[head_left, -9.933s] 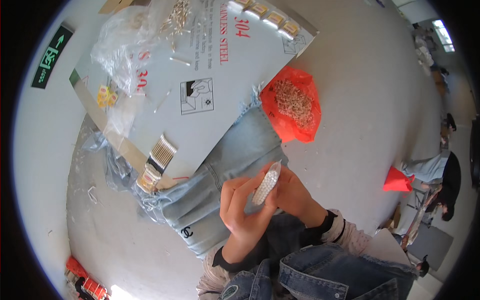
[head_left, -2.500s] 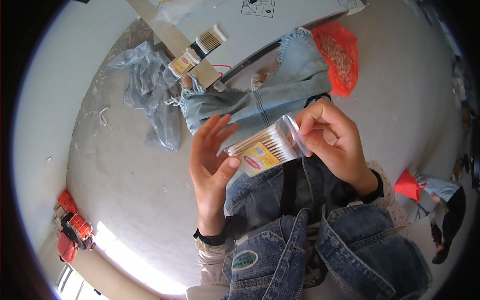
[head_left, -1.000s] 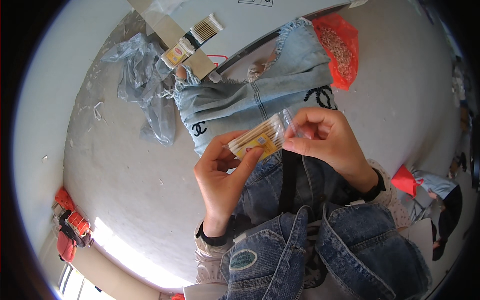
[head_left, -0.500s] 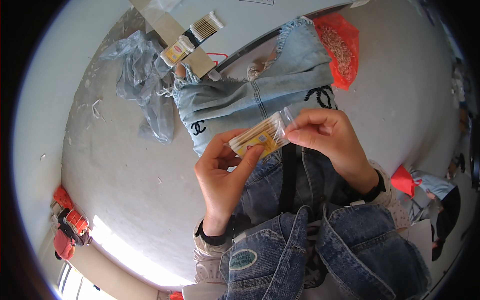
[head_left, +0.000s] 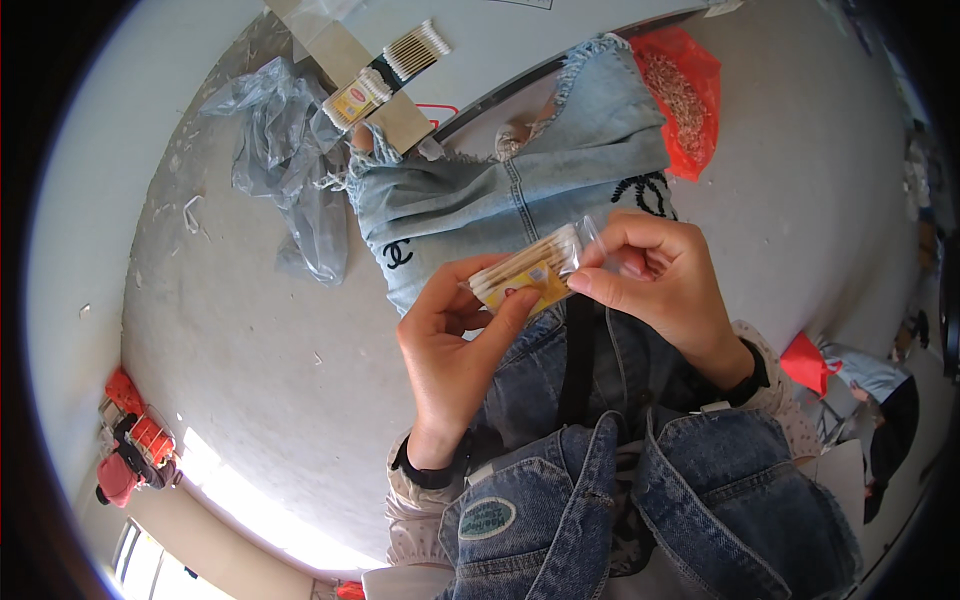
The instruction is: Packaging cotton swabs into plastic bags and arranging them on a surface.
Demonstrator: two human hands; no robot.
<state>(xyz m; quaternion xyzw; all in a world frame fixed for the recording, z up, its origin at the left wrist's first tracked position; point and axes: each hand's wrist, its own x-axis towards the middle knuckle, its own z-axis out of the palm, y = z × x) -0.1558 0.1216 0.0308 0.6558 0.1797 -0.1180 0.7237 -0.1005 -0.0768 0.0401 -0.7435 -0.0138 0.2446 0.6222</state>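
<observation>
Above my lap, my left hand grips a small clear packet of cotton swabs with a yellow label, thumb across the label and fingers behind. The swabs lie side by side, tilted up toward the right. At the packet's right end, my right hand pinches the clear plastic flap between thumb and forefinger, its other fingers curled. Whether the flap is sealed I cannot tell. Light blue denim with frayed edges covers my legs below the packet.
Ahead on a grey table lie loose cotton swabs and another labelled swab bundle. A crumpled clear plastic bag is on the floor at left. A red bag of small pale pieces stands right. Another person is far right.
Both hands and the packet have shifted slightly to the right. My right hand's fingers have moved a little along the flap. The packet stays held between both hands.
</observation>
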